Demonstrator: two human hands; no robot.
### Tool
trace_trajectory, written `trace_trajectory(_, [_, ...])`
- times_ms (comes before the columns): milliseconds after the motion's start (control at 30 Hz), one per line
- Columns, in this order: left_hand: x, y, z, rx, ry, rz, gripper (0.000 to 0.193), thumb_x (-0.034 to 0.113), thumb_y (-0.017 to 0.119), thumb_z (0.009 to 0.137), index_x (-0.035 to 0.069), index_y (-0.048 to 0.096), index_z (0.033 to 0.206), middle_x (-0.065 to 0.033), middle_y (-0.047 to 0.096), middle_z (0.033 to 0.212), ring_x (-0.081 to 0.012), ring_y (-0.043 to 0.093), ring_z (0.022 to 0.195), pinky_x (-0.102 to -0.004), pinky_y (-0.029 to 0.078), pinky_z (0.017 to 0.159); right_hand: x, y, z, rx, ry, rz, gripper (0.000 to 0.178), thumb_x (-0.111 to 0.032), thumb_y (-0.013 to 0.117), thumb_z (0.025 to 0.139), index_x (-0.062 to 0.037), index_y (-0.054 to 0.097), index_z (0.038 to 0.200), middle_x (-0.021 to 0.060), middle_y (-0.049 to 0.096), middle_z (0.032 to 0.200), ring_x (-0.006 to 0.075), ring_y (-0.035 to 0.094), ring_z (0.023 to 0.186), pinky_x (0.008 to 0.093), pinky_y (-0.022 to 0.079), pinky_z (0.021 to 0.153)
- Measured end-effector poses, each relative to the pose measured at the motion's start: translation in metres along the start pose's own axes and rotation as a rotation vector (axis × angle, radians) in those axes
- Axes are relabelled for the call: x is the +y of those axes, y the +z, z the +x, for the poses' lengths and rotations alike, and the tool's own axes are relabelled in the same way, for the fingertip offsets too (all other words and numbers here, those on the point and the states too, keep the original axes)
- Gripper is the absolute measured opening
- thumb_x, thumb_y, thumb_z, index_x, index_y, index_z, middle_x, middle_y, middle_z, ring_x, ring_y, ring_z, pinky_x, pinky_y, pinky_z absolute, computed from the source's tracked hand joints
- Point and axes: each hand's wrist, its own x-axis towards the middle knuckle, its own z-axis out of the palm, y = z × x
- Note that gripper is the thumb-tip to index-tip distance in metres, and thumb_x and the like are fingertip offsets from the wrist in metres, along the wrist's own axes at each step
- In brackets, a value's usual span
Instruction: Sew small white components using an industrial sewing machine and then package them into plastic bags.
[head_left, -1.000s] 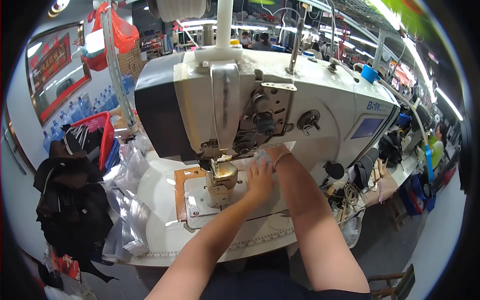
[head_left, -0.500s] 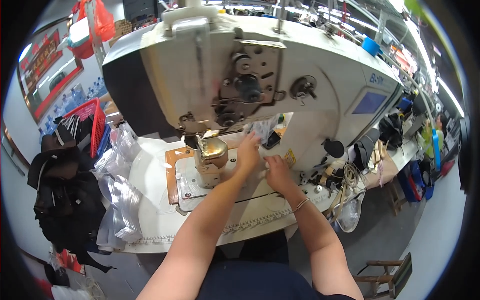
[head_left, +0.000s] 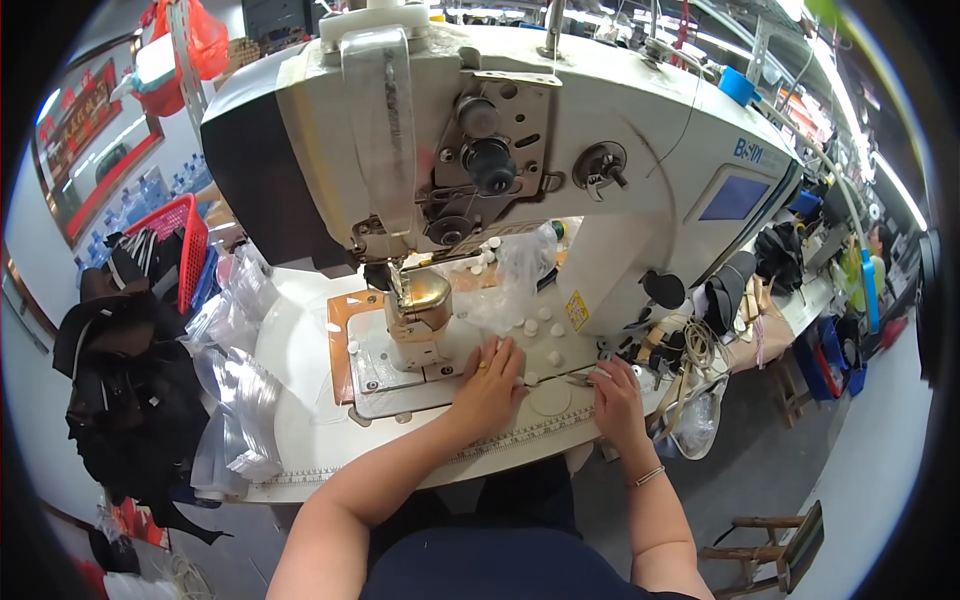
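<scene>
My left hand lies palm down on the white sewing table, its fingers stretched out beside the metal plate under the machine's post. No object shows in it. Small white round pieces are scattered just beyond and to the right of its fingertips. Further right, at the table's front, the fingers of my right hand are closed on a small pointed metal tool, whose tip points left. Its exact kind is too small to make out. Behind my hands, a clear plastic bag lies crumpled under the machine arm.
The large white sewing machine overhangs the table. Clear plastic sleeves and a pile of black pieces are at the left, near a red basket. Cords and dark scraps crowd the right. A wooden stool stands lower right.
My left hand has drawn back from the plastic bag toward me. My right hand has moved right and nearer, where the metal tool now shows. White pieces lie visible under the machine arm.
</scene>
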Motion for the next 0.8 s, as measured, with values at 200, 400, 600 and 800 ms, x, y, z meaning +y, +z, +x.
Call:
trace_trajectory(200, [0.007, -0.022, -0.015, 0.067, 0.077, 0.064, 0.061, 0.020, 0.064, 0.073, 0.000, 0.041, 0.125, -0.0176, 0.040, 0.131, -0.0351, 0.031, 0.127, -0.0445, 0.027, 0.104, -0.041, 0.030, 0.032, -0.204, 0.055, 0.270, 0.017, -0.005, 0.063, 0.071, -0.0037, 0.064, 0.088, 0.0119, 0.061, 0.089, 0.0321, 0.055, 0.086, 0.0387, 0.046, 0.074])
trace_trajectory(400, [0.016, -0.024, -0.050, 0.132, 0.013, -0.249, 0.048, 0.011, 0.064, 0.070, 0.001, 0.049, 0.114, -0.0173, 0.050, 0.110, -0.0360, 0.046, 0.104, -0.0439, 0.037, 0.091, -0.044, 0.054, 0.033, -0.307, -0.020, 0.132, 0.007, -0.010, 0.061, 0.073, -0.0041, 0.061, 0.076, 0.0119, 0.057, 0.079, 0.0322, 0.054, 0.080, 0.0409, 0.046, 0.070])
trace_trajectory(600, [0.016, -0.009, -0.016, 0.116, -0.148, -0.474, 0.037, 0.007, 0.057, 0.076, -0.002, 0.048, 0.110, -0.0228, 0.052, 0.104, -0.0394, 0.051, 0.096, -0.0420, 0.043, 0.082, -0.053, 0.049, 0.035, -0.207, -0.061, 0.014, 0.003, -0.001, 0.054, 0.071, -0.0004, 0.057, 0.071, 0.0148, 0.055, 0.078, 0.0332, 0.054, 0.076, 0.0417, 0.044, 0.067])
trace_trajectory(800, [0.012, -0.011, 0.006, -0.014, -0.102, -0.432, 0.036, 0.001, 0.052, 0.074, -0.003, 0.048, 0.109, -0.0232, 0.055, 0.099, -0.0414, 0.052, 0.093, -0.0452, 0.043, 0.079, -0.060, 0.051, 0.038, -0.198, 0.085, 0.143, 0.003, -0.001, 0.059, 0.071, 0.0008, 0.060, 0.069, 0.0151, 0.056, 0.076, 0.0328, 0.057, 0.071, 0.0397, 0.046, 0.062])
